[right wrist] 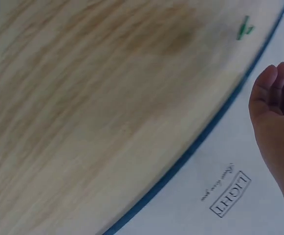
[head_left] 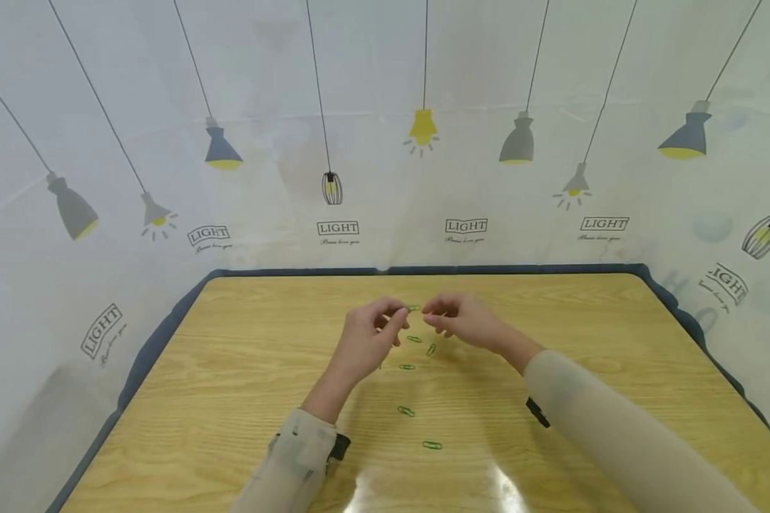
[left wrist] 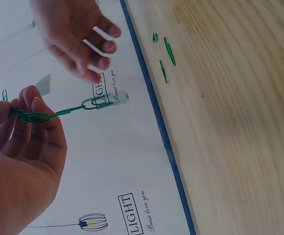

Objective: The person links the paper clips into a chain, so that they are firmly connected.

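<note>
Pale sleeves (head_left: pixel 629 427) cover both forearms, behind the hands. The left hand (head_left: pixel 366 342) pinches a chain of green paper clips (left wrist: pixel 63 112) between thumb and fingers, its free part reaching towards the right hand (head_left: pixel 465 320). That hand has its fingers loosely bent and visibly holds nothing. Several loose green clips (head_left: pixel 407 367) lie on the wooden table (head_left: pixel 231 392), from beneath the fingertips back between the forearms; a lamp-print sheet (head_left: pixel 385 71) hangs beyond both hands.

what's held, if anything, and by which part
The left hand pinches a green paper-clip chain near its upper end; whether the right hand holds anything cannot be told.
</note>
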Motion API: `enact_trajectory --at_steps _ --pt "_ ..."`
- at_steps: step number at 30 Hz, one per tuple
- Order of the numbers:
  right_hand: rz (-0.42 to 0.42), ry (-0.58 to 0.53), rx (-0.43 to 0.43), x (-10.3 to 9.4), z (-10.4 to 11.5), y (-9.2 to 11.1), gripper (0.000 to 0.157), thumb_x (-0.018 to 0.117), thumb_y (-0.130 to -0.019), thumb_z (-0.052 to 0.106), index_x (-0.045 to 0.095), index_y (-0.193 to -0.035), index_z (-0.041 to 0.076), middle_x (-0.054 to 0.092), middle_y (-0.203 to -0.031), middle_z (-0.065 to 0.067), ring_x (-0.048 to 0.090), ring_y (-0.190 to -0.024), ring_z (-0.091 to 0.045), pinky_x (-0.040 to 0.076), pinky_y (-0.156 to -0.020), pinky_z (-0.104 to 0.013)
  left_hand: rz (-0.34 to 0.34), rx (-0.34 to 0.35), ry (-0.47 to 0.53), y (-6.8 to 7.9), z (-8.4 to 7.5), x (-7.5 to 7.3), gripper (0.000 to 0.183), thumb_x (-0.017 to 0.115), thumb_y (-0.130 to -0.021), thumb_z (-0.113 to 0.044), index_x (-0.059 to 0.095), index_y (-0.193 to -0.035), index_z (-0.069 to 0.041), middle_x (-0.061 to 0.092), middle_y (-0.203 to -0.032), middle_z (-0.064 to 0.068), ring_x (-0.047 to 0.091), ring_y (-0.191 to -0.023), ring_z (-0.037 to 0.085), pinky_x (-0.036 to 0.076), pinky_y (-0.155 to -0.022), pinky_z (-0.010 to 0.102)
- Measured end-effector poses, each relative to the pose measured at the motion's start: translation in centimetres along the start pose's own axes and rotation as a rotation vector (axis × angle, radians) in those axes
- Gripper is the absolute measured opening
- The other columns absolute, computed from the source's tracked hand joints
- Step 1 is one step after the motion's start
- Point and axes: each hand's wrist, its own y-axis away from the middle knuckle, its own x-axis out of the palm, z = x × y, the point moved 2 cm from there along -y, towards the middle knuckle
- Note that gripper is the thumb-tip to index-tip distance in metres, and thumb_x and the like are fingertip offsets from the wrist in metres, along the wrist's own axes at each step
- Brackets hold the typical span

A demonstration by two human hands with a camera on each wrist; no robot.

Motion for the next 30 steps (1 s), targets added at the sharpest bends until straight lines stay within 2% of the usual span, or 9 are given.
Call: enact_trajectory --at_steps 4,10,17,23,30 --pt "0.071 0.056 0.043 0.7 -1.9 -0.7 0.032 0.067 -0.107 0.023 0.068 -0.132 0.004 0.072 -0.121 -0.014 0.069 -0.094 -0.022 0.062 -0.082 -0.037 -0.006 -0.011 -0.003 0.1 0.4 0.0 0.019 0.060 -0.111 -0.021 0.075 -0.114 -0.010 0.075 -0.097 0.007 0.067 -0.069 0.015 0.052 -0.054 0.023" --pt "0.146 0.151 0.047 1.3 -3.7 -0.9 0.018 0.072 -0.103 0.016 0.074 -0.119 0.008 0.074 -0.109 -0.008 0.062 -0.092 -0.016 0.053 -0.082 -0.030 0.000 -0.019 0.004 0.2 0.9 0.1 0.019 0.059 -0.111 -0.023 0.075 -0.113 -0.012 0.075 -0.097 0.006 0.068 -0.069 0.017 0.049 -0.052 0.023" --pt "0.125 0.196 0.071 1.5 -4.3 -0.7 0.010 0.076 -0.101 0.020 0.078 -0.109 0.017 0.073 -0.103 -0.001 0.059 -0.090 -0.016 0.050 -0.084 -0.032 -0.004 -0.016 -0.005 0.3 1.0 0.0 0.020 0.059 -0.112 -0.024 0.076 -0.115 -0.013 0.075 -0.097 0.005 0.068 -0.070 0.017 0.051 -0.054 0.026" --pt "0.116 0.211 0.071 1.7 -4.0 -0.5 0.004 0.075 -0.101 0.017 0.075 -0.100 0.013 0.068 -0.101 -0.003 0.056 -0.091 -0.016 0.048 -0.083 -0.032 0.011 -0.020 -0.006 0.3 0.9 0.0 0.020 0.059 -0.111 -0.023 0.076 -0.115 -0.013 0.075 -0.097 0.005 0.067 -0.071 0.016 0.053 -0.056 0.026" --pt "0.117 0.208 0.082 1.8 -3.9 -0.4 0.005 0.073 -0.102 0.016 0.073 -0.099 0.012 0.065 -0.102 -0.005 0.055 -0.090 -0.017 0.048 -0.082 -0.032 0.017 -0.026 -0.012 0.2 1.0 -0.1 0.020 0.060 -0.111 -0.023 0.076 -0.116 -0.013 0.075 -0.097 0.005 0.068 -0.071 0.015 0.053 -0.056 0.026"
